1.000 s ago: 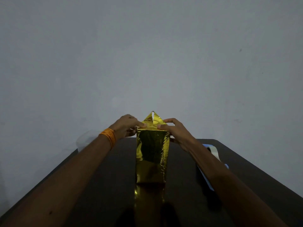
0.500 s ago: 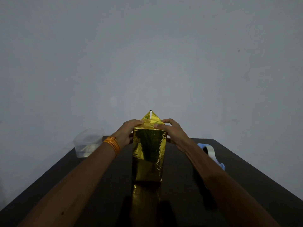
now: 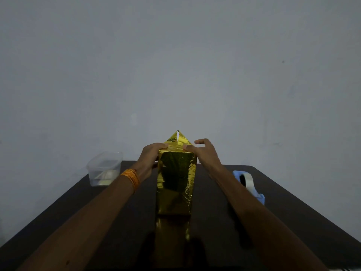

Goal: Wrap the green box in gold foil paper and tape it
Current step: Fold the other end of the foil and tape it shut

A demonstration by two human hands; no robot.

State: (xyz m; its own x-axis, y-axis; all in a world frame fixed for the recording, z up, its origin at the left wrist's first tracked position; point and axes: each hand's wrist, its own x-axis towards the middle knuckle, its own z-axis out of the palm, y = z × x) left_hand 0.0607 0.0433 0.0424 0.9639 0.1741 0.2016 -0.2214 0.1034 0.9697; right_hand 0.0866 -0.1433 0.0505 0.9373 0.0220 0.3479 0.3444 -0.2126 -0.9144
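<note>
— Where is the box sitting?
— The foil-wrapped box (image 3: 175,184) is standing upright in the middle of the dark counter (image 3: 293,202), its triangular foil flap (image 3: 176,138) pointing up at the far top edge.
— And the hands?
— The left hand (image 3: 150,155) is gripping the top left edge, thumb pressing on the fold. The right hand (image 3: 203,153) is touching the top right with its thumb, fingers spreading loosely above.
— Anything else?
— A clear tub (image 3: 104,169) is sitting far left, and a blue tape dispenser (image 3: 249,182) is lying to the right.
</note>
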